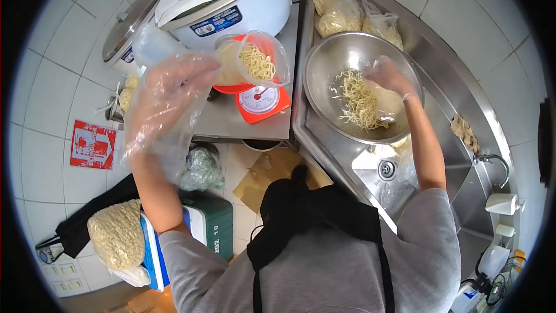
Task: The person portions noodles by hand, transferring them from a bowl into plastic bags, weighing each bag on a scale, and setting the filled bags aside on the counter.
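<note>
A loose clear plastic glove covers my left hand [176, 84], whose bent fingers are pressed together. Its fingertips meet the left side of a clear plastic bag of noodles [258, 62]; blur hides what they grip. The bag rests on a red kitchen scale [262, 101] with a round white dial. Inside a wide steel bowl [321, 90], my right hand [391, 78], also in clear plastic, is at the upper right edge of a pile of yellow noodles [358, 101]. Its fingers are curled together, and what is in them is hidden by the smeared plastic.
A large white rice cooker [243, 17] stands behind the scale. Several bags of noodles [341, 14] lie behind the bowl. The sink drain [387, 169] and a tap [495, 165] are at right. Below are a green-and-white cooler [214, 229] and flattened cardboard [255, 182].
</note>
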`<action>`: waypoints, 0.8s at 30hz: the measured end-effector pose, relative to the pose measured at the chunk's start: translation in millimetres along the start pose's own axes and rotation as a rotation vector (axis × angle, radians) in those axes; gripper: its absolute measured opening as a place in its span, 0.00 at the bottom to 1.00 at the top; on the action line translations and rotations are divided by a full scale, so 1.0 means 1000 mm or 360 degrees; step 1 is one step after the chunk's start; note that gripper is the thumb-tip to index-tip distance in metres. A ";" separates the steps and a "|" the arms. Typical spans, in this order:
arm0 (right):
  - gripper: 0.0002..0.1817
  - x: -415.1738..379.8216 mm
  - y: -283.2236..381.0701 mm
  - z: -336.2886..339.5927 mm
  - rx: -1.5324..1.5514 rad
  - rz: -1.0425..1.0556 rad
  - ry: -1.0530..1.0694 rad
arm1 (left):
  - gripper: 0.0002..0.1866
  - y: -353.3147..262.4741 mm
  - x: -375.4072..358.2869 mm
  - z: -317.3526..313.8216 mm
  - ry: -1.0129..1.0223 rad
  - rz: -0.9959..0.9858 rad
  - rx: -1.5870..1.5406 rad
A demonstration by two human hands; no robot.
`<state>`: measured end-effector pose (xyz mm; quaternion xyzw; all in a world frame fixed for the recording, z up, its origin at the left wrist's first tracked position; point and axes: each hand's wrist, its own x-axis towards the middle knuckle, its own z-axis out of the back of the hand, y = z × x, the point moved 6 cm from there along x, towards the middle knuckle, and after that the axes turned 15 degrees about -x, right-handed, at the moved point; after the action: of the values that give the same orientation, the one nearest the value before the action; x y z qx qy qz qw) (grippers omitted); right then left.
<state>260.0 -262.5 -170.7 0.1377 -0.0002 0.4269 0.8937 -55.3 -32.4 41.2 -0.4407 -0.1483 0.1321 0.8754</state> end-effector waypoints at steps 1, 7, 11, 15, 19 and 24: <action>0.18 0.000 0.010 0.003 0.0165 -0.0065 0.0087 | 0.13 -0.001 -0.004 -0.005 0.0013 -0.0010 0.0013; 0.15 0.014 0.056 -0.059 -0.0007 0.0141 0.0372 | 0.10 -0.006 -0.006 -0.023 0.0090 0.0014 0.0176; 0.12 0.026 0.098 -0.011 0.0440 -0.0082 -0.0370 | 0.10 -0.002 -0.007 -0.018 0.0102 0.0001 0.0199; 0.13 0.017 0.177 0.057 0.0947 0.0399 -0.0403 | 0.13 -0.002 -0.001 -0.031 0.0150 0.0055 0.0471; 0.13 0.029 0.243 0.046 0.0183 0.0771 -0.0299 | 0.16 0.039 0.013 -0.053 0.0144 -0.0141 0.0215; 0.14 0.058 0.254 0.040 -0.0291 0.0619 -0.0118 | 0.18 0.038 0.020 -0.049 -0.0025 -0.0340 0.1084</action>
<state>107.7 -76.3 -63.3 0.0689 -0.0984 0.5843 0.8026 -22.0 -39.0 -14.0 -0.1046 -0.1478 0.0852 0.9798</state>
